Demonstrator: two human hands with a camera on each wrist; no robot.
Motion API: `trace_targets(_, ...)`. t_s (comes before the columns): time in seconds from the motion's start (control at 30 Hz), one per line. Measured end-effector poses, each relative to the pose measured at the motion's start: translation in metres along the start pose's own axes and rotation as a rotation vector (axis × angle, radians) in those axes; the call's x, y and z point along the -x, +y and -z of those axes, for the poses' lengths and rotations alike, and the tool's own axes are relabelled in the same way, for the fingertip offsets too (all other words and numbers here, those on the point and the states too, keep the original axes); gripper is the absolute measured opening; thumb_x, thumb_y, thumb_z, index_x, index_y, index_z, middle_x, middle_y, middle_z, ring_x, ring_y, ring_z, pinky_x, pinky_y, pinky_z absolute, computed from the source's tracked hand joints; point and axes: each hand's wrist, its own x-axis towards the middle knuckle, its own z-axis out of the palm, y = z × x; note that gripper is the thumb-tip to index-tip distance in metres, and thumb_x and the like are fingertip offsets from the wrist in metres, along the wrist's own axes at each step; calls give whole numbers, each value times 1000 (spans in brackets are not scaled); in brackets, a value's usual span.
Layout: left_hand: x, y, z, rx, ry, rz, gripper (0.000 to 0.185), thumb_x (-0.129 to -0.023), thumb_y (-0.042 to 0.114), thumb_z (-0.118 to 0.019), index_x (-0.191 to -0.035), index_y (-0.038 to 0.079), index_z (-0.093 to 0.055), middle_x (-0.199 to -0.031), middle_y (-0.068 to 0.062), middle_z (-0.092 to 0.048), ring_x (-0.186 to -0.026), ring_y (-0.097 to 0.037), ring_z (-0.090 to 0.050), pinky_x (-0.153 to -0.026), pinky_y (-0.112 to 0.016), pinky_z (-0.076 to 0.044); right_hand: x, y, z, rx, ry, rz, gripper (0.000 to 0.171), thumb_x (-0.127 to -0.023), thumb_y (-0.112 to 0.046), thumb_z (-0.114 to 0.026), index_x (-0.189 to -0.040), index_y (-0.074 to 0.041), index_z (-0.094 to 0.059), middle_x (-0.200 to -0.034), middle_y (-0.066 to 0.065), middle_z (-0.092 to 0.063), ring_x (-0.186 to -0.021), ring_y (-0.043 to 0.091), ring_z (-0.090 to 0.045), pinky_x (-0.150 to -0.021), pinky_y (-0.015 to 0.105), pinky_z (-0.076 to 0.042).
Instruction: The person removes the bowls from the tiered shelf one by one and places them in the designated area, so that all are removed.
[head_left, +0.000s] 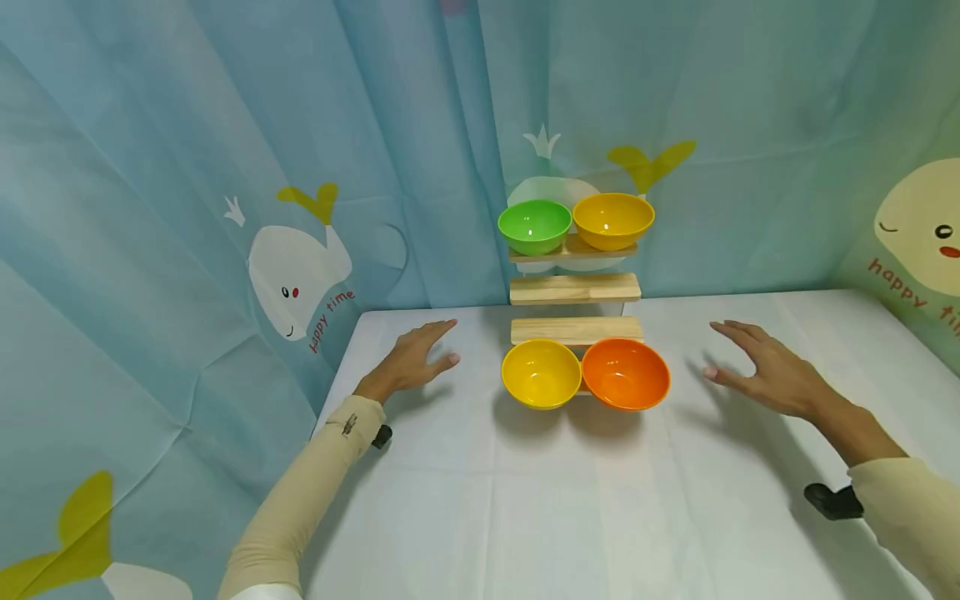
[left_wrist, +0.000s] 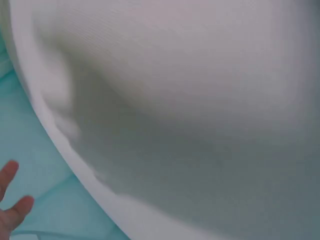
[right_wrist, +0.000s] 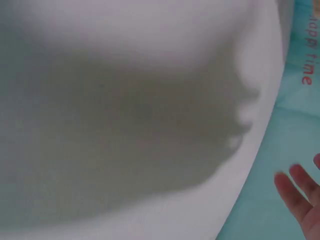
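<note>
My left hand (head_left: 412, 360) hovers over the table's left side, fingers extended and thumb apart, holding nothing. On the right side my right hand (head_left: 776, 375) is held above the cloth with fingers straight, also with nothing in it. Between them stands a stepped wooden rack (head_left: 575, 288). A green bowl (head_left: 535, 225) and a yellow-orange bowl (head_left: 613, 220) sit side by side on its top step. At the lowest level are a yellow bowl (head_left: 542, 373) and an orange bowl (head_left: 626, 373), next to each other. Neither hand touches the rack or a bowl.
A white cloth covers the table (head_left: 480, 517). Behind it and at the sides hangs a light-blue curtain (head_left: 420, 150) with cartoon prints. The two middle wooden steps carry no bowls. Both wrist views show mostly white cloth and hand shadows.
</note>
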Motion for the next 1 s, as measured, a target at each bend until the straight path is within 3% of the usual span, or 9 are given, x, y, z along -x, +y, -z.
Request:
trace_targets(0.1,-4,3,-1,129,-1,1,72,-90,66,-42,-150,32,-24,-150,1,-34,-136,-24,-33,-108,-51,-27,3,-6,-1,-114,2,6,74,-89,-39,-64,-149,-13,-29,-145,22,-32,-111,42,-51,-77,64,-42)
trace_targets(0.23,-12,9,-2,283,33,-9,67,-91,61,-47,-148,30,-31,-144,0,-43,-127,-24,-43,-104,-50,-35,6,-14,-2,-251,2,36,64,-92,-28,-62,-148,-14,-33,-144,17,-37,-97,11,-60,-72,48,-50)
trace_targets(0.33,-17,16,-2,359,56,-21,62,-91,56,-51,-145,29,-36,-137,-3,-50,-120,-24,-50,-101,-50,-38,6,-21,-4,-367,-2,58,56,-95,-19,-59,-146,-15,-36,-141,-7,-42,-88,-3,-58,-67,34,-52)
trace_targets(0.47,-24,25,-1,427,55,-34,54,-93,47,-55,-142,29,-41,-134,-5,-52,-114,-20,-54,-100,-44,-41,6,-28,-7,-515,-24,110,51,-97,-10,-51,-145,-15,-36,-128,-28,-44,-85,12,-66,-63,30,-53)
trace_targets(0.6,-31,32,-3,475,50,-51,48,-94,39,-57,-139,27,-45,-130,-6,-56,-110,-14,-56,-95,-35,-44,6,-35,-11,-606,-66,169,50,-98,-5,-47,-146,-12,-33,-132,-14,-48,-85,21,-67,-63,33,-53)
trace_targets(0.73,-38,39,-5,515,37,-44,45,-95,34,-58,-138,25,-48,-122,-3,-61,-107,-14,-57,-92,-33,-46,6,-38,-16,-668,-105,200,52,-97,-2,-48,-146,-11,-32,-136,-3,-47,-85,24,-67,-64,34,-53)
trace_targets(1.0,-51,49,-10,560,-9,-50,44,-95,31,-58,-137,21,-49,-118,-2,-62,-104,-14,-58,-89,-32,-47,5,-44,-28,-789,-155,237,72,-87,8,-59,-148,-9,-27,-137,-4,-43,-84,32,-66,-61,32,-53)
